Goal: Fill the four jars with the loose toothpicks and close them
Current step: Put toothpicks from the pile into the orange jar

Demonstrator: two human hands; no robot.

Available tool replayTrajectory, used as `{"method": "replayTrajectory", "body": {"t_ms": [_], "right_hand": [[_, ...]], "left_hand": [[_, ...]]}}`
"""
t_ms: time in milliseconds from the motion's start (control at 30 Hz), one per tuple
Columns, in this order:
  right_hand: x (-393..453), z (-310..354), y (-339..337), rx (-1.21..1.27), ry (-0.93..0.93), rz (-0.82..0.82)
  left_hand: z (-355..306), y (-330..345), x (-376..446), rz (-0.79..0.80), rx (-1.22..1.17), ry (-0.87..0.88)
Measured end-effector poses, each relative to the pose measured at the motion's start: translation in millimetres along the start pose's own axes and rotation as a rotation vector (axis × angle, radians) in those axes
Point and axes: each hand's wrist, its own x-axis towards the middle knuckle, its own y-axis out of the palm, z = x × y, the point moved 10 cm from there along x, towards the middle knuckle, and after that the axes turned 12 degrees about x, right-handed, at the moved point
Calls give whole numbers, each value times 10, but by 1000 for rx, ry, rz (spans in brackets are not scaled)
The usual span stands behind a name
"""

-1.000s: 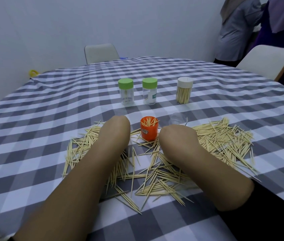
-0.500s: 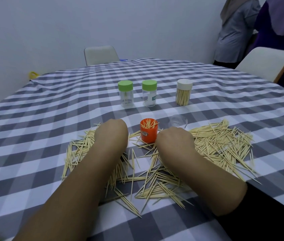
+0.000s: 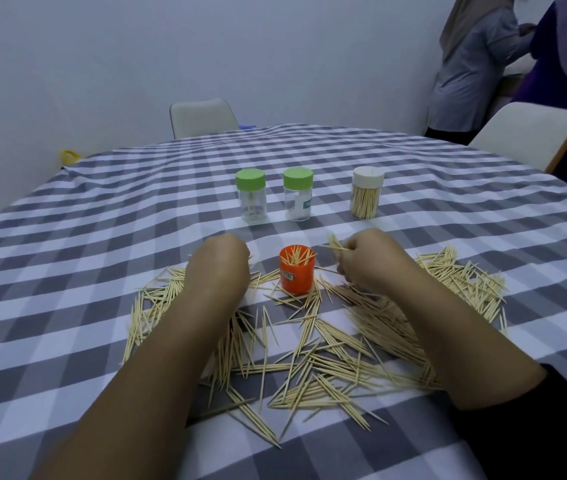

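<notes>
An open orange jar (image 3: 297, 273) stands among loose toothpicks (image 3: 327, 344) spread over the checked tablecloth, with several toothpicks upright inside it. My right hand (image 3: 367, 259) is lifted just right of the jar and pinches a small bunch of toothpicks (image 3: 337, 245). My left hand (image 3: 218, 263) rests curled on the pile left of the jar; what its fingers hold is hidden. Behind stand two green-lidded clear jars (image 3: 251, 195) (image 3: 298, 194) and a white-lidded jar (image 3: 367, 192) full of toothpicks.
The round table (image 3: 102, 209) carries a grey and white checked cloth. Two chairs (image 3: 202, 117) (image 3: 528, 136) stand at its far side. Two people (image 3: 472, 64) stand at the back right.
My right hand rose from the pile with a bunch of toothpicks pinched in it. My left hand stayed on the pile beside the orange jar.
</notes>
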Motion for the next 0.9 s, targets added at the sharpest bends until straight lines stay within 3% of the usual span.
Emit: {"method": "replayTrajectory", "body": {"t_ms": [67, 133, 200, 500, 900], "right_hand": [[-4, 25, -18, 226, -24, 18], [-18, 80, -27, 389, -68, 20], [-27, 142, -45, 480, -130, 1], [-27, 270, -15, 794, -226, -105], [-12, 362, 36, 830, -306, -155]], "left_hand": [[11, -108, -13, -113, -142, 22], [89, -244, -113, -273, -442, 24], [173, -290, -186, -330, -731, 19], [203, -61, -49, -194, -1598, -28], [-126, 21, 9, -7, -2148, -23]]}}
